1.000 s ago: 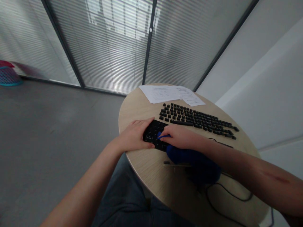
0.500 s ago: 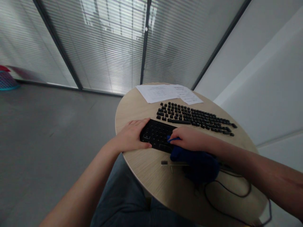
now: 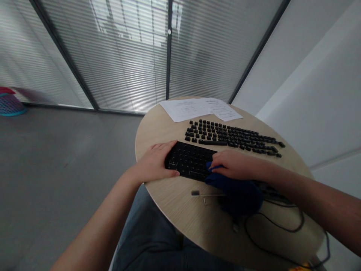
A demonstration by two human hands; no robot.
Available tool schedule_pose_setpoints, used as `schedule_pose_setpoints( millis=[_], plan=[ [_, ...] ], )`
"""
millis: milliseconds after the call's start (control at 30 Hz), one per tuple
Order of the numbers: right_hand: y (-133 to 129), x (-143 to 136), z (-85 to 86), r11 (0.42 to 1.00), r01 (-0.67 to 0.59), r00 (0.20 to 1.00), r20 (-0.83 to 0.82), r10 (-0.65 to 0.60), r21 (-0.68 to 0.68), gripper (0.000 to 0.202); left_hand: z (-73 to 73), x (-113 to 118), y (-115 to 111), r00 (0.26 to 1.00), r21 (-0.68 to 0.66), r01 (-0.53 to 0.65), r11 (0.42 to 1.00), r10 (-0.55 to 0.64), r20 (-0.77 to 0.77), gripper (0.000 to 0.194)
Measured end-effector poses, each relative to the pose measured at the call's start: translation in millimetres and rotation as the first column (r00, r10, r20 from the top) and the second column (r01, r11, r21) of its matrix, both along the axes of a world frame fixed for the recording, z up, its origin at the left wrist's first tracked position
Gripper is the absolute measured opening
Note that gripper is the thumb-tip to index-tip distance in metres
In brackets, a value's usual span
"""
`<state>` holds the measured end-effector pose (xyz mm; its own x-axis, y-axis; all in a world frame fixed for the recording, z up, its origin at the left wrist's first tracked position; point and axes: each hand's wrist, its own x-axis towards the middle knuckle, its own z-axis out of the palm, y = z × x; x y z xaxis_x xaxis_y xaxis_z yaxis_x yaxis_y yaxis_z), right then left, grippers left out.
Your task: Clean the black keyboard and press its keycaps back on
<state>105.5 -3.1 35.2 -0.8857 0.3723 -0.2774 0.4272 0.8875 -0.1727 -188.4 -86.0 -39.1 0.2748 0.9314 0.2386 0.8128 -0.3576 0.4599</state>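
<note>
A black keyboard (image 3: 187,160) with its keycaps off lies near the table's front edge. My left hand (image 3: 155,162) clasps its left end, thumb along the near side and fingers at the far side. Bunched between the fingers of my right hand (image 3: 229,163) is a corner of a dark blue cloth (image 3: 237,195), held against the middle of the keyboard. The rest of the cloth drapes toward me over the table. My right hand and forearm hide much of the keyboard's right half.
Loose black keycaps (image 3: 216,134) lie in rows beyond the keyboard on the round wooden table (image 3: 180,210). Printed papers (image 3: 188,109) sit at the far edge. A thin brush-like tool (image 3: 195,193) lies partly under the cloth. A black cable (image 3: 278,227) loops at the right.
My right hand has slid a little to the right along the keyboard with the blue cloth. My left hand keeps its hold on the left end. The view has shifted slightly.
</note>
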Motion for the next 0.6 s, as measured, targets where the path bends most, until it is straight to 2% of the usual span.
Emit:
schedule_pose_setpoints(
  millis=[167, 333, 467, 600],
  plan=[
    [1, 2, -4.0, 1.000, 0.004, 0.990, -0.138, -0.002, 0.017, 0.022, 0.6, 0, -2, 1.000, -0.017, 0.001, 1.000, -0.001, 0.007, 0.107],
    [-9, -27, 0.7, 0.995, 0.055, 0.928, -0.371, -0.022, 0.080, 0.025, -1.4, -1, -3, 0.999, 0.030, 0.039, 0.999, -0.040, 0.032, 0.109],
    [-17, -62, -6.7, 0.984, -0.008, 0.927, -0.368, 0.073, 0.176, 0.021, -5.4, -1, -3, 0.998, 0.050, 0.044, 0.998, -0.046, 0.030, 0.111],
    [-20, -80, -21.8, 0.977, -0.062, 0.952, -0.281, 0.119, 0.203, 0.020, -4.1, 2, -4, 0.999, 0.040, 0.034, 0.999, -0.035, 0.022, 0.109]
  ],
)
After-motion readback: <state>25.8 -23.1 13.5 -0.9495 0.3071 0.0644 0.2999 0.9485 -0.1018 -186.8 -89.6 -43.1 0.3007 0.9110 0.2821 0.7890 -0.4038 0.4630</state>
